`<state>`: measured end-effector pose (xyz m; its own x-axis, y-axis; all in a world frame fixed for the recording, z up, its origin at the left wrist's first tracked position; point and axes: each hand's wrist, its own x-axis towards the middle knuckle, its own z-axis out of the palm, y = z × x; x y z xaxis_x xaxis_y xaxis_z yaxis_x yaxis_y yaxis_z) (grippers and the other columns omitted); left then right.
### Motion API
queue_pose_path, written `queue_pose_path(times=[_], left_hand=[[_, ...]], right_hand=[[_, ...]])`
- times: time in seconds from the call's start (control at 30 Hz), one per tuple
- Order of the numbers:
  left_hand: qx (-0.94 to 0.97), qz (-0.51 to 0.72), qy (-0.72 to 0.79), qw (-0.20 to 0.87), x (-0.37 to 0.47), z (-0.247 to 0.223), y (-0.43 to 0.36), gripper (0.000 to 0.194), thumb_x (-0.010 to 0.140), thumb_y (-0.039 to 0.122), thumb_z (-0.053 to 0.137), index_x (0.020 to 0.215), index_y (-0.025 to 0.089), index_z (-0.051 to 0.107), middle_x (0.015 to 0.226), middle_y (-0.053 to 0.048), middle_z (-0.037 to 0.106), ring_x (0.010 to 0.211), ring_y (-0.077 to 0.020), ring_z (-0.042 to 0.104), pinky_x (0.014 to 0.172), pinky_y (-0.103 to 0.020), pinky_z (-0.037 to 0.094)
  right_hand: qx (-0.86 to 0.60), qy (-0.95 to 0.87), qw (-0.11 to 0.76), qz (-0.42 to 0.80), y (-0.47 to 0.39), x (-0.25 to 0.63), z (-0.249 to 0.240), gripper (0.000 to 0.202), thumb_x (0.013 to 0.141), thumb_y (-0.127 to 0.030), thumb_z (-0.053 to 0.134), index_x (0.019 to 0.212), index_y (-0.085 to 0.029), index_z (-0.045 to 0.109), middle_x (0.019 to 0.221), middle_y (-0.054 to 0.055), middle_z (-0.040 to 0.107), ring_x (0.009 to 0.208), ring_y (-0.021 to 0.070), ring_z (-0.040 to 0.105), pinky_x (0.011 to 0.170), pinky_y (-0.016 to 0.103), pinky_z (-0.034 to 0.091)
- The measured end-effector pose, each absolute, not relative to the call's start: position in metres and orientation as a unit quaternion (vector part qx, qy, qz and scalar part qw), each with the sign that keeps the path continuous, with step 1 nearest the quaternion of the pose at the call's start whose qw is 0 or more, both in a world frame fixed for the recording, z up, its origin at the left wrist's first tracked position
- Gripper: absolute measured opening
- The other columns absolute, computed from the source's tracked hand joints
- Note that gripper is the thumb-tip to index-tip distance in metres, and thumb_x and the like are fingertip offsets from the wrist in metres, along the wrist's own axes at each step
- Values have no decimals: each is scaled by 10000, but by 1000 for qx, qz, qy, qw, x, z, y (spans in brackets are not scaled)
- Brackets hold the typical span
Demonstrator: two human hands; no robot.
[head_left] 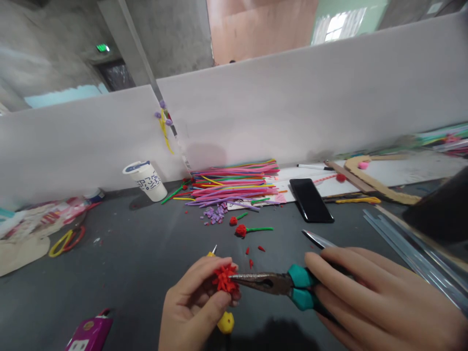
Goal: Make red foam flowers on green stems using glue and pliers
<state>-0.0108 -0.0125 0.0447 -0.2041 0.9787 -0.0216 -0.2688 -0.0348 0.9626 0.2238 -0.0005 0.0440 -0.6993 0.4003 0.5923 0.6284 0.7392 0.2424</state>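
Between the thumb and fingers of my left hand point(193, 304) is a spiky red clay flower point(224, 280). My right hand point(380, 297) is wrapped round the teal handles of long-nose pliers point(272, 282), whose tips touch the flower's petals. A pointed metal blade point(317, 239) pokes out by the right fingers; whether that hand also grips it I cannot tell. Below the flower shows a yellow faceted knob point(225, 322), and a metal point with a yellow base point(212, 251) shows behind my left fingers. Small red cone pieces point(261, 248) lie just beyond the pliers.
Two red flowers with green stems point(241, 230) lie ahead, near purple bits point(215, 214) and a pile of coloured strips point(234, 185). A black phone point(311, 200) lies right of them. Farther left are a white cup point(148, 181), scissors point(66, 242) and a purple box point(91, 334).
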Motion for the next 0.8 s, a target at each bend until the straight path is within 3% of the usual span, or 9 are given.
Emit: queue_pose_path(times=[0.27,0.5,0.7,0.8], left_hand=[[380,614,463,515,-13,44,-12,232,589,361,887,797,268,842,805,-18,727,561,-126,663,538,-204,547],[364,618,450,532,-14,44,-13,279,561,374,902,800,244,841,807,-32,736,556,-123,660,522,-191,531],[330,615,445,561,-15,43,-12,309,550,351,914,828,242,835,783,-45,796,580,-131,676,551,-184,536],[312,609,433,587,-16,43,-11,314,540,332,921,822,235,824,747,-44,799,564,-125,663,550,-184,531]], right_hand=[[-293,-892,243,-244,-3,218,49,331,817,-21,394,787,-168,689,968,104,678,847,276,527,806,461,393],[-297,-889,273,-218,2,218,42,340,869,-65,395,711,-196,666,948,71,690,835,245,544,803,403,409],[-308,-886,288,-193,4,220,47,231,872,-125,462,772,-220,648,997,57,700,935,280,576,864,442,406],[-323,-879,310,-166,3,221,52,222,853,-86,455,816,-215,631,979,43,698,936,240,596,876,378,424]])
